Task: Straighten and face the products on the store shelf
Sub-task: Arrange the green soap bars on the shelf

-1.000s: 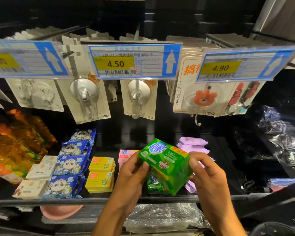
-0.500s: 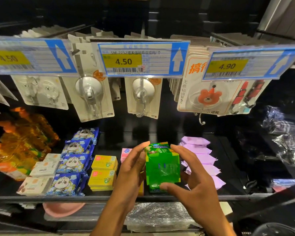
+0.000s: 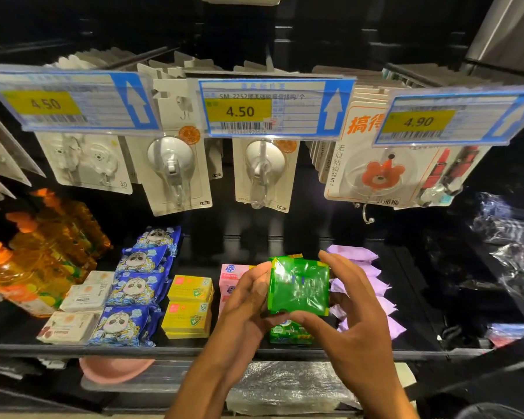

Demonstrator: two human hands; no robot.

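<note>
1. both forearms rise from the bottom of the view and meet in front of the black shelf [image 3: 164,349].
2. left hand [image 3: 248,300]: fingers bunched and curled against the left edge of the green pack [image 3: 298,287], palm turned inward. it is gripping the pack.
3. right hand [image 3: 354,325]: thumb runs along under the pack's lower edge, fingers arch over its upper right corner, back of the hand towards the camera. it also grips the pack.
4. the green pack is held between the two hands, clear of the shelf, roughly upright, its glossy face towards the person.
5. a second green pack [image 3: 289,333] lies on the shelf just below the held one, near the front lip.
6. pink packs [image 3: 232,272] sit just behind the left hand. a row of purple packs [image 3: 375,285] runs back on the right, partly hidden by the right fingers.
7. further left: yellow boxes [image 3: 191,306], blue panda packs [image 3: 133,285], orange bottles [image 3: 43,261].
8. carded hooks hang overhead behind a 4.50 price label [image 3: 270,108].
</note>
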